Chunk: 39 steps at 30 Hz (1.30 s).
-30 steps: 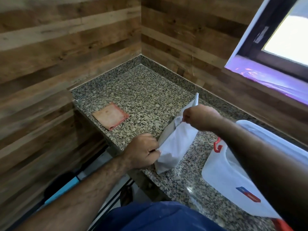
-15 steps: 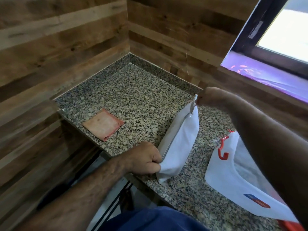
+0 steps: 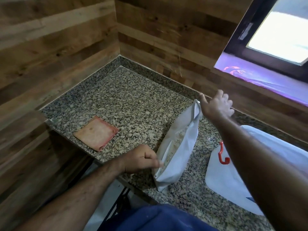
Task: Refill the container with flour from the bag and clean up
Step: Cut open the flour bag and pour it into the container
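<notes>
A white flour bag [image 3: 179,152] lies on the speckled granite counter [image 3: 126,104], its top edge torn open along its length so pale flour shows inside. My left hand [image 3: 141,158] pinches the near end of the opening. My right hand [image 3: 216,105] hovers just past the bag's far corner, fingers spread, holding nothing that I can see. A white plastic container [image 3: 223,179] with a red latch [image 3: 222,155] sits to the right, partly hidden by my right forearm.
A folded orange-pink cloth [image 3: 96,133] lies on the counter's left side near the edge. Wooden plank walls close the corner behind and to the left. A window [image 3: 280,30] with a purple-tinted sill is at the upper right. The counter's front edge runs below the bag.
The bag's top has gone from sealed to open along its length. My right hand travelled from the middle of the bag to its far corner and let go. The left hand stayed put.
</notes>
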Available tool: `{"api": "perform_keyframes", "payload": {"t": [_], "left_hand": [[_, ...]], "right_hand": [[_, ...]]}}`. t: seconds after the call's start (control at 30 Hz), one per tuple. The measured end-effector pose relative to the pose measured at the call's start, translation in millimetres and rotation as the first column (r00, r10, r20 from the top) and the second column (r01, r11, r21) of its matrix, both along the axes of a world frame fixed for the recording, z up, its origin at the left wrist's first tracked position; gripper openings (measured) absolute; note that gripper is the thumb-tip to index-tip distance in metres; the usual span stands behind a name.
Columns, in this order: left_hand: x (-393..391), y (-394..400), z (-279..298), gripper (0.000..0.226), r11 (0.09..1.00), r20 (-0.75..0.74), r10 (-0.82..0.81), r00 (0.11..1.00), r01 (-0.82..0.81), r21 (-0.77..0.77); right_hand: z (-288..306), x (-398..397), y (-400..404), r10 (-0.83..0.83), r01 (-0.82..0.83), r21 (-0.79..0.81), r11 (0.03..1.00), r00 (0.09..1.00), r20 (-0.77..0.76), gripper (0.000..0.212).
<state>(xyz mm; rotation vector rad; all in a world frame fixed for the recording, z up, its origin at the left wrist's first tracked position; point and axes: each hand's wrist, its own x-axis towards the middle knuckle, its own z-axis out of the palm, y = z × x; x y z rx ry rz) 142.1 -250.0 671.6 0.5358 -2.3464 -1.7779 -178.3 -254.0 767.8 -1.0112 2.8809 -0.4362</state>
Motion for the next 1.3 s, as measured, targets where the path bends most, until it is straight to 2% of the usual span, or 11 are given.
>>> {"api": "perform_keyframes", "payload": {"t": [0.1, 0.23, 0.33, 0.47, 0.53, 0.7, 0.87, 1.0, 1.13, 1.2, 1.3], "left_hand": [[-1.5, -9.8, -4.3, 0.049, 0.987, -0.051, 0.123, 0.991, -0.116, 0.114], [-5.6, -20.2, -12.7, 0.07, 0.962, -0.019, 0.227, 0.974, -0.221, 0.157], [-11.5, -24.8, -15.1, 0.077, 0.967, 0.011, 0.208, 0.978, -0.208, 0.145], [-17.7, -34.1, -20.3, 0.079, 0.981, 0.012, 0.145, 0.989, -0.145, 0.126], [-17.7, -40.6, -22.7, 0.079, 0.981, 0.017, 0.137, 0.99, -0.138, 0.137], [-18.0, -58.4, -24.6, 0.08, 0.978, 0.049, 0.168, 0.985, -0.173, 0.113], [-25.4, -71.5, -24.5, 0.093, 0.934, 0.036, 0.297, 0.954, -0.298, 0.199], [-40.1, -86.8, -11.3, 0.095, 0.915, 0.011, 0.332, 0.943, -0.325, 0.238], [-63.5, -103.3, 14.7, 0.088, 0.894, -0.041, 0.389, 0.92, -0.367, 0.256], [-80.2, -111.2, 35.0, 0.08, 0.849, -0.064, 0.496, 0.866, -0.468, 0.244], [-106.7, -135.7, 66.3, 0.068, 0.699, -0.069, 0.705, 0.706, -0.674, 0.237]], "right_hand": [[-1.0, 20.1, 17.7, -0.002, -0.013, 0.102, 0.995, 0.989, 0.146, 0.11], [-6.9, 46.7, 24.7, 0.055, -0.154, 0.285, 0.946, 0.943, 0.327, 0.12], [-14.7, 53.9, 15.9, 0.024, -0.132, 0.339, 0.931, 0.952, 0.306, 0.104], [-15.8, 48.9, -1.4, -0.039, -0.059, 0.354, 0.933, 0.964, 0.263, 0.047], [-18.2, 48.2, -9.4, -0.059, -0.04, 0.348, 0.937, 0.961, 0.27, 0.03], [-26.0, 49.2, -18.5, -0.054, -0.022, 0.308, 0.951, 0.971, 0.234, 0.037], [-21.3, 51.0, -3.7, 0.096, -0.149, 0.212, 0.966, 0.966, 0.241, 0.046], [2.8, 64.2, 19.5, 0.188, -0.195, 0.068, 0.978, 0.978, 0.09, 0.051], [32.3, 78.1, 32.3, 0.241, -0.278, -0.219, 0.935, 0.953, -0.182, 0.052], [54.0, 75.0, 33.4, 0.3, -0.386, -0.299, 0.873, 0.907, -0.295, 0.05], [93.9, 61.3, 31.0, 0.337, -0.502, -0.346, 0.793, 0.834, -0.437, 0.047]]}}
